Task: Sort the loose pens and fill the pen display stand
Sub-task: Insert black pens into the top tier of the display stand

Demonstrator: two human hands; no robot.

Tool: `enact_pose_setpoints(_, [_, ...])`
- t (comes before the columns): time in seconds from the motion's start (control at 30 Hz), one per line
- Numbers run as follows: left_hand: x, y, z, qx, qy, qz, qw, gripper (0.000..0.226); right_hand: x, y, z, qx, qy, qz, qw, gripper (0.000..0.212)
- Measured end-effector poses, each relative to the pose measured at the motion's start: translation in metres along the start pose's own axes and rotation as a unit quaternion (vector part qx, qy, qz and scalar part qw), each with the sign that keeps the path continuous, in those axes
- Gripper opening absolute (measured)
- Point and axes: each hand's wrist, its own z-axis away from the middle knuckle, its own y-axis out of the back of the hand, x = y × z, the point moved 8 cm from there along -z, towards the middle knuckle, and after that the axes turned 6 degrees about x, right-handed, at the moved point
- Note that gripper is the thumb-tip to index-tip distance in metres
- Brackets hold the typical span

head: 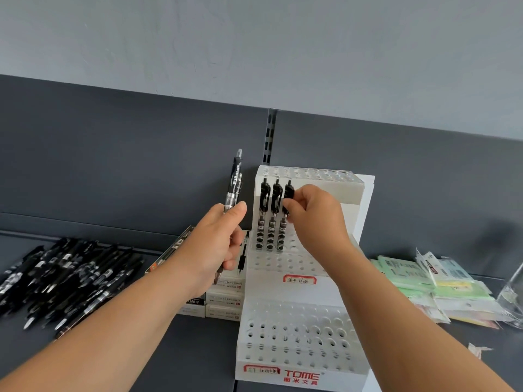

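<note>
A white tiered pen display stand [297, 335] with rows of holes stands on the grey shelf at centre. Three black pens stand upright in its middle tier. My right hand [317, 219] pinches the clip end of the rightmost one, the third pen [288, 193]. My left hand [218, 244] is just left of the stand and grips a black pen [235, 179] upright, its clear tip end pointing up. A pile of several loose black pens [65, 278] lies at the far left of the shelf.
White pen boxes [225, 302] are stacked between the pile and the stand. Green and yellow packets [441, 290] lie to the right, with a clear plastic container [512, 295] at the right edge. The dark shelf back panel [141, 165] rises behind everything.
</note>
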Motion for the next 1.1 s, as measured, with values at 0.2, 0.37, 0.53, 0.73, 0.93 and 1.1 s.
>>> enact_pose_setpoints(0.2, [0.007, -0.010, 0.006, -0.065, 0.005, 0.028, 0.997, 0.024, -0.030, 0.025, 0.014, 0.057, 0.066, -0.017, 0.996, 0.012])
enact_pose_setpoints(0.37, [0.014, -0.025, 0.011, -0.088, -0.039, -0.056, 0.994, 0.027, -0.039, 0.002, 0.032, -0.097, -0.037, -0.280, 0.954, 0.010])
enact_pose_setpoints(0.53, [0.009, -0.027, 0.011, -0.069, 0.001, -0.007, 0.998, 0.022, -0.018, 0.007, 0.025, -0.104, -0.110, -0.395, 0.906, 0.010])
enact_pose_setpoints(0.73, [0.006, -0.029, 0.006, -0.041, 0.020, 0.023, 0.999, 0.014, -0.005, 0.004, 0.027, -0.134, -0.176, -0.497, 0.839, 0.016])
enact_pose_setpoints(0.93, [0.011, -0.039, 0.004, -0.053, -0.022, -0.032, 0.998, 0.012, 0.000, 0.005, 0.028, -0.114, -0.185, -0.526, 0.822, 0.014])
enact_pose_setpoints(1.1, [0.019, -0.042, 0.005, -0.034, -0.086, -0.088, 0.992, 0.010, -0.005, 0.010, 0.026, -0.114, -0.157, -0.461, 0.866, 0.013])
